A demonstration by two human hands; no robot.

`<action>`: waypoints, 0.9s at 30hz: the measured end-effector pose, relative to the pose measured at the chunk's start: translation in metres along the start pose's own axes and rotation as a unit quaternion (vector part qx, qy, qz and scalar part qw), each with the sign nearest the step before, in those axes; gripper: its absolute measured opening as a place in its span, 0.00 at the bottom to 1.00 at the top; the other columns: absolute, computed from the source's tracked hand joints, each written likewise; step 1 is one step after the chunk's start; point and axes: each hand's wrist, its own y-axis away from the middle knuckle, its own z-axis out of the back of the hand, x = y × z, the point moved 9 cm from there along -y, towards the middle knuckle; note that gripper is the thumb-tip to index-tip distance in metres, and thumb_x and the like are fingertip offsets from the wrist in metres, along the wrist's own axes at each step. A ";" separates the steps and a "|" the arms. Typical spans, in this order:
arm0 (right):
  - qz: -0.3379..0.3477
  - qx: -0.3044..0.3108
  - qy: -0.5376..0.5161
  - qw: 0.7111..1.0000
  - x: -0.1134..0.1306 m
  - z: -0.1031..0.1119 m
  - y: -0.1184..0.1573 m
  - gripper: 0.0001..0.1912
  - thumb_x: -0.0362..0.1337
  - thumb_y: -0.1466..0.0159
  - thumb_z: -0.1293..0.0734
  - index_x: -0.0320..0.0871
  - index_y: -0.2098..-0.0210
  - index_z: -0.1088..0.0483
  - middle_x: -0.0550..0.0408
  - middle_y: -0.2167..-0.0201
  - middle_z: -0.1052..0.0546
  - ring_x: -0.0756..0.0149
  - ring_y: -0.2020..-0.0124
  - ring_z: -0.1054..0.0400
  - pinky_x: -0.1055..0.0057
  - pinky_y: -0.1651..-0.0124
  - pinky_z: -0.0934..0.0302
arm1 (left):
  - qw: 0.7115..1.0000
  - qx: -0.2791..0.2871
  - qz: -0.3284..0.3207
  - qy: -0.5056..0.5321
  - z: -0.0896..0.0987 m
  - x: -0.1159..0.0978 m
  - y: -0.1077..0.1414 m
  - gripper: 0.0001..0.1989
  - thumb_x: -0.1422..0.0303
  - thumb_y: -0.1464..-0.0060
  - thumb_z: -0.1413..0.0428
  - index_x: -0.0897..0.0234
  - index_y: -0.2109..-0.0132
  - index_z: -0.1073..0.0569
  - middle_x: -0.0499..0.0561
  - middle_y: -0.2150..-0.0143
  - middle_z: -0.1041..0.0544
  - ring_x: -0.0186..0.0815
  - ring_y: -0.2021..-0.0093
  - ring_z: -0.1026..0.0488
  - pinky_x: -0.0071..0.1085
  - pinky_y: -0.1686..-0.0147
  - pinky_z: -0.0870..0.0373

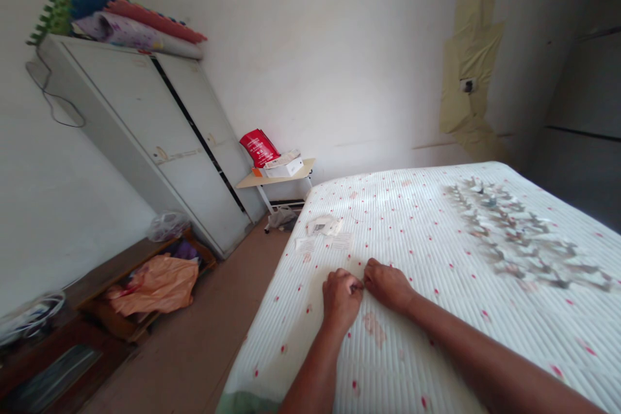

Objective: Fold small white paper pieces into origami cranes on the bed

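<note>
Left hand [342, 297] and right hand [388, 283] together on a quilted white bed cover [291, 330] with small red dots; fingers curled, fingertips meeting or nearly so. A small dark speck [359, 286] shows where they meet. Cannot tell whether this is a held item or a fold of the cover, and cannot tell whether either hand is clamped on anything, as the fingers hide the contact. Both forearms run out of frame at the bottom edge, the left steeply, the right toward the lower right corner. Main relation: a long band of small grey-and-white pieces [514, 233] lies on the cover ahead of the hands and to their right, well apart from both. Its long axis runs diagonally, from the far corner region toward the right edge of the view. Right hand is the nearer of the two. Band is motion-blurred or out of focus, so the kind of piece cannot be made out, and its right end nearly meets the frame edge. Ahead and left of the hands, nearer than the band, are two paper slips [305, 244] and a crumpled white packet [323, 225]. A pinkish stain [373, 330] marks the cover just below the right hand. Print on the slips is unreadable.
</note>
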 end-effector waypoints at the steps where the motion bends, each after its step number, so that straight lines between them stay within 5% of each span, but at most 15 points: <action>1: -0.004 -0.002 0.001 1.000 0.000 0.000 -0.001 0.12 0.33 0.39 0.46 0.39 0.69 0.32 0.47 0.62 0.29 0.67 0.68 0.32 0.74 0.70 0.47 | 1.000 0.000 0.002 -0.005 0.000 0.000 0.000 0.05 0.72 0.54 0.46 0.58 0.70 0.27 0.44 0.65 0.28 0.32 0.60 0.35 0.27 0.61 0.44; 13: -0.059 0.008 -0.088 0.994 -0.014 0.000 -0.008 0.04 0.32 0.47 0.38 0.42 0.72 0.32 0.54 0.67 0.30 0.68 0.67 0.34 0.75 0.70 0.50 | 0.998 -0.007 0.040 -0.054 0.001 -0.002 -0.003 0.05 0.71 0.52 0.48 0.62 0.73 0.29 0.47 0.67 0.29 0.34 0.62 0.34 0.29 0.63 0.43; 27: -0.060 0.004 -0.127 0.990 -0.021 -0.002 -0.014 0.07 0.28 0.49 0.39 0.41 0.73 0.30 0.53 0.67 0.28 0.69 0.68 0.34 0.76 0.70 0.48 | 0.997 -0.008 0.077 -0.016 0.002 0.006 -0.005 0.03 0.71 0.56 0.43 0.62 0.71 0.31 0.46 0.67 0.29 0.33 0.62 0.34 0.27 0.64 0.42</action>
